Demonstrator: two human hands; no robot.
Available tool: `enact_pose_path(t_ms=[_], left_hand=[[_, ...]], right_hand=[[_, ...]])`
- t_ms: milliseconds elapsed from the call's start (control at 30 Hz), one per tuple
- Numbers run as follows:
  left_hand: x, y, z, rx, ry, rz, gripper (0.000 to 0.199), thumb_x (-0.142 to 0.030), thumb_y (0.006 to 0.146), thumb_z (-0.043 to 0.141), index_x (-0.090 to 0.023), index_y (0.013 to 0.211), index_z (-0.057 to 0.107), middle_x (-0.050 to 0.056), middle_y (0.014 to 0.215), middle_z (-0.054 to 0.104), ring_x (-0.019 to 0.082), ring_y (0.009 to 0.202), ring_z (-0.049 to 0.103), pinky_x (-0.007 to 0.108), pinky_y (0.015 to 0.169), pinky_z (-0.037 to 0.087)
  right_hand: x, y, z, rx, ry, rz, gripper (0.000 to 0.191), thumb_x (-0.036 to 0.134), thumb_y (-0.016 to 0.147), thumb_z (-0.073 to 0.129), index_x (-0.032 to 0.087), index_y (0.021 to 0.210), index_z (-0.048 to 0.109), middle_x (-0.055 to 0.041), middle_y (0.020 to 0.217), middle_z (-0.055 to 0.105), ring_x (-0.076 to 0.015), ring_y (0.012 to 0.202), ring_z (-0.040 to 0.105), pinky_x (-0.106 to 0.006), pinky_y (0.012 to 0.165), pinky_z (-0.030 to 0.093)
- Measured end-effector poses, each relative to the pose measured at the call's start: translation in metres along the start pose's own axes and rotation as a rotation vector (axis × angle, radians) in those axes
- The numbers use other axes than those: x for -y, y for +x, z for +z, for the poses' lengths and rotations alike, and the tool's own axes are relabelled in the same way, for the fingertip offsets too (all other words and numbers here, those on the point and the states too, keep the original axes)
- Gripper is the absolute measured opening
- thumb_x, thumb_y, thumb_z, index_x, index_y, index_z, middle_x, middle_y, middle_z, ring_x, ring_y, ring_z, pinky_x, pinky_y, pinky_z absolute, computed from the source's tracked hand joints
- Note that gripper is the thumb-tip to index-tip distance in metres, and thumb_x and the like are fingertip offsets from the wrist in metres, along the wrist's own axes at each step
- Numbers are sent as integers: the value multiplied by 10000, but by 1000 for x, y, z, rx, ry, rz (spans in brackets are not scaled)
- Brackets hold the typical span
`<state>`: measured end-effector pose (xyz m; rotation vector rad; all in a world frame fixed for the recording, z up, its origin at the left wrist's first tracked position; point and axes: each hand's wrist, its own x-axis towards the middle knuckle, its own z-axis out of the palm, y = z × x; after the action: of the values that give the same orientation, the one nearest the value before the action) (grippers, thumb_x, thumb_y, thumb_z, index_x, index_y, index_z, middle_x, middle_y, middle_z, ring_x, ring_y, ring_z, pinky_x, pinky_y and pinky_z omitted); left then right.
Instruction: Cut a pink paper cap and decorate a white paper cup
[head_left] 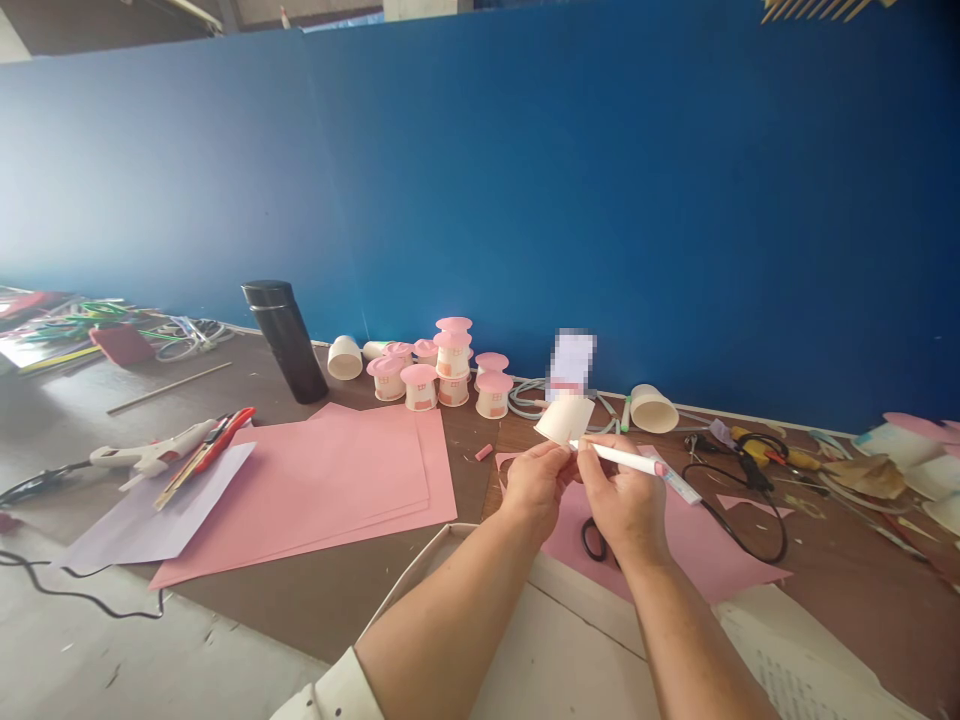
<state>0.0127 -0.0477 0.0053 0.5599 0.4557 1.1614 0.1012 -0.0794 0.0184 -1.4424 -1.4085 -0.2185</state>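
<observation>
My left hand (536, 487) is closed on a white paper cup (564, 416), which it tilts in front of me. In my right hand (628, 500) is a white marker pen (628, 458) with a pink end, its tip against or very near the cup's side. Below my right wrist a black scissor handle (593, 540) shows on a pink paper sheet (697, 560). Behind and to the left stand several small cup houses (420, 387) with pink round paper roofs and drawn windows, some stacked. A small pink piece (484, 452) lies near the cup.
Pink sheets (352, 460) lie to the left, with a pale sheet, a box cutter (206, 455) and a glue gun (154, 450). A black bottle (285, 340) stands by the blue partition (562, 180). Bare cups (653, 408), cables (750, 470) and scraps crowd the back right.
</observation>
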Motion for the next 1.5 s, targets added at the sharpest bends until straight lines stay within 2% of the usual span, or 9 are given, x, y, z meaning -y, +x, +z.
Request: enact_pose_path(t_ms=[467, 667, 800, 1000, 1500], left_hand=[[3, 3, -4, -4, -32, -9, 151, -200, 606, 736, -97, 647, 634, 16, 634, 538, 101, 643, 509, 270, 756, 424], [2, 2, -3, -18, -41, -22, 121, -171, 634, 710, -85, 682, 639, 44, 677, 585, 110, 651, 546, 259, 743, 451], [-2, 0, 0, -46, -110, -62, 62, -104, 693, 639, -75, 747, 650, 65, 715, 619, 111, 657, 574, 236, 714, 486], [-9, -3, 6, -176, -242, -196, 55, -15, 718, 600, -70, 714, 606, 105, 728, 634, 123, 715, 626, 205, 715, 530], [-9, -3, 5, -198, -283, -201, 60, -27, 731, 606, -66, 688, 593, 83, 674, 611, 117, 690, 630, 188, 691, 543]], right_hand=[[-2, -4, 2, 62, 9, 89, 188, 364, 807, 554, 200, 815, 645, -38, 732, 694, -169, 652, 650, -248, 608, 487], [-2, -4, 3, 70, 2, 94, 216, 385, 808, 545, 196, 810, 651, -45, 721, 692, -180, 655, 655, -262, 600, 493], [0, -3, 2, 30, 66, 88, 193, 369, 807, 563, 195, 813, 647, -51, 740, 691, -183, 685, 656, -273, 619, 508], [-5, -2, -1, -78, 245, 199, 222, 367, 811, 573, 173, 907, 626, -67, 780, 684, -170, 651, 655, -286, 617, 530], [-5, -3, 1, -69, 279, 238, 221, 367, 817, 578, 174, 914, 627, -80, 846, 694, -179, 723, 667, -298, 651, 533]])
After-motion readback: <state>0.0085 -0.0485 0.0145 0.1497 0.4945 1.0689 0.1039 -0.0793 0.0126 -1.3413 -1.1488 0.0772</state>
